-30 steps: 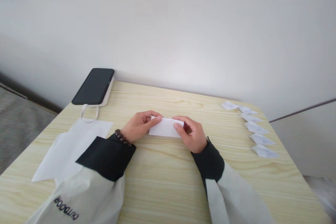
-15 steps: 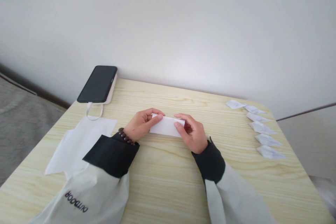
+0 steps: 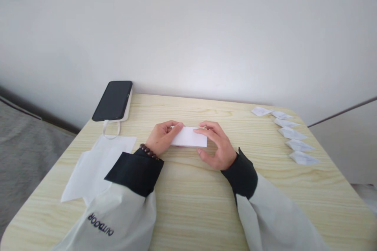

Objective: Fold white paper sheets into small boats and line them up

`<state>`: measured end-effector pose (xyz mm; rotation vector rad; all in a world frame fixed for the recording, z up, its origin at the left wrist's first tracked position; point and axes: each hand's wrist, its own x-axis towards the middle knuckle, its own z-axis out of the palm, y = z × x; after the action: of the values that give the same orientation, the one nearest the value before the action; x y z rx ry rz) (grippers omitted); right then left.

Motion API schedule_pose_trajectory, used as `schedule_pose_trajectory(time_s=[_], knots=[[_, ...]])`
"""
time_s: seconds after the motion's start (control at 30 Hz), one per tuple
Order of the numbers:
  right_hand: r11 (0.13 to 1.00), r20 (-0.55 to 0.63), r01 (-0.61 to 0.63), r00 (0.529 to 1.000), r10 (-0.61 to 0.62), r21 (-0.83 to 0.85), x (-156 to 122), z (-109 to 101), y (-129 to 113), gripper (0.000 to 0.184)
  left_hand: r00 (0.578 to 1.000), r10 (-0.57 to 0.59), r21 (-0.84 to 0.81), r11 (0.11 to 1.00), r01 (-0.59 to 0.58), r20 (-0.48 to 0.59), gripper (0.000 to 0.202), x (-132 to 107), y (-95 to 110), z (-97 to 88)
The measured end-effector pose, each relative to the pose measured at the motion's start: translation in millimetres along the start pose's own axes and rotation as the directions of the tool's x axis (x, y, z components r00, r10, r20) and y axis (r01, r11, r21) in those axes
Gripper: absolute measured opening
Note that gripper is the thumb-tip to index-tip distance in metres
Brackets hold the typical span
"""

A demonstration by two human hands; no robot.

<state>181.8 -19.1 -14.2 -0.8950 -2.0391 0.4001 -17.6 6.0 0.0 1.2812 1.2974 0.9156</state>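
A small white folded paper strip (image 3: 190, 137) lies on the light wooden table (image 3: 188, 188) in front of me. My left hand (image 3: 161, 138) pinches its left end, thumb on top and fingers curled behind. At the strip's right end my right hand (image 3: 216, 146) holds the paper, fingers along the far edge and thumb under the near edge. A dark bead bracelet (image 3: 149, 151) circles my left wrist. Both arms wear black cuffs and pale sleeves.
A black phone (image 3: 113, 100) rests on a white power bank with a looped cable at the table's far left. Loose white paper sheets (image 3: 94, 166) lie to the left. Several small folded paper pieces (image 3: 291, 139) form a row along the right edge. A white wall stands behind.
My right hand has shifted from pressing on top of the strip to gripping its right end, thumb now at the near edge. The camera view has tilted slightly; my left hand stays put.
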Motion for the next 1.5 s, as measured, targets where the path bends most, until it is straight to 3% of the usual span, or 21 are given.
schedule_pose_trajectory(time_s=[0.1, 0.17, 0.23, 0.3, 0.37, 0.4, 0.5, 0.6, 0.7, 0.8, 0.9, 1.03, 1.13, 1.3, 1.4, 1.5], knots=[[0.998, -0.071, 0.015, 0.997, -0.020, -0.060, 0, 0, 2, 0.029, 0.999, 0.036, 0.031, 0.999, -0.036, 0.007, 0.042, -1, 2, -1.1], [0.993, -0.151, -0.061, 0.988, 0.046, -0.096, 0, 1, 3, 0.018, 0.999, 0.036, -0.005, 0.999, -0.036, 0.041, 0.047, -1, 4, -2.8], [0.966, -0.243, -0.237, 0.948, 0.207, -0.102, 0, 2, 4, 0.009, 0.993, 0.020, -0.114, 0.993, -0.007, 0.113, 0.053, -2, 6, -4.4], [0.904, -0.293, -0.424, 0.872, 0.392, -0.053, -1, 4, 3, 0.011, 0.978, 0.033, -0.202, 0.979, 0.009, 0.204, 0.062, -2, 6, -4.8], [0.849, -0.263, -0.527, 0.817, 0.513, 0.016, 0, 5, 0, 0.018, 0.966, 0.065, -0.202, 0.979, -0.013, 0.250, 0.070, -1, 4, -3.7], [0.838, -0.220, -0.544, 0.814, 0.538, 0.039, 0, 5, -2, 0.021, 0.966, 0.075, -0.180, 0.983, -0.030, 0.247, 0.070, 0, 2, -2.8], [0.867, -0.058, -0.498, 0.865, 0.499, 0.027, 3, 4, -7, 0.026, 0.982, 0.100, -0.120, 0.989, -0.081, 0.160, 0.060, 3, -3, -1.7], [0.893, -0.007, -0.435, 0.899, 0.439, 0.116, 3, 2, -5, 0.022, 0.983, 0.163, -0.046, 0.986, -0.160, 0.084, 0.059, 5, -4, -4.9], [0.838, 0.028, -0.465, 0.878, 0.478, 0.287, 0, 0, 1, 0.022, 0.975, 0.172, 0.047, 0.982, -0.181, 0.142, 0.068, 4, -2, -8.2], [0.795, 0.120, -0.525, 0.849, 0.515, 0.303, -3, -1, 5, 0.024, 0.966, 0.133, -0.008, 0.991, -0.135, 0.220, 0.081, 1, 0, -7.7], [0.751, 0.194, -0.553, 0.832, 0.519, 0.361, -5, -3, 7, 0.027, 0.972, 0.075, -0.079, 0.995, -0.059, 0.225, 0.087, 1, -1, -5.0], [0.723, 0.258, -0.556, 0.831, 0.492, 0.410, -8, -5, 13, 0.034, 0.965, 0.056, -0.083, 0.996, -0.036, 0.256, 0.052, 3, -2, -3.4], [0.758, 0.252, -0.532, 0.846, 0.469, 0.377, -8, -8, 17, 0.035, 0.981, 0.060, -0.039, 0.998, -0.054, 0.185, 0.034, 4, -2, -4.2], [0.767, 0.274, -0.487, 0.873, 0.404, 0.418, -7, -15, 21, 0.035, 0.989, 0.084, -0.008, 0.996, -0.083, 0.123, 0.026, 3, 1, -6.3], [0.750, 0.318, -0.495, 0.866, 0.385, 0.439, -8, -16, 24, 0.036, 0.983, 0.070, -0.065, 0.996, -0.059, 0.172, 0.030, 3, 1, -7.3], [0.795, 0.288, -0.478, 0.874, 0.390, 0.374, -9, -15, 25, 0.032, 0.967, 0.072, -0.064, 0.996, -0.058, 0.246, 0.033, 4, -2, -8.2]])
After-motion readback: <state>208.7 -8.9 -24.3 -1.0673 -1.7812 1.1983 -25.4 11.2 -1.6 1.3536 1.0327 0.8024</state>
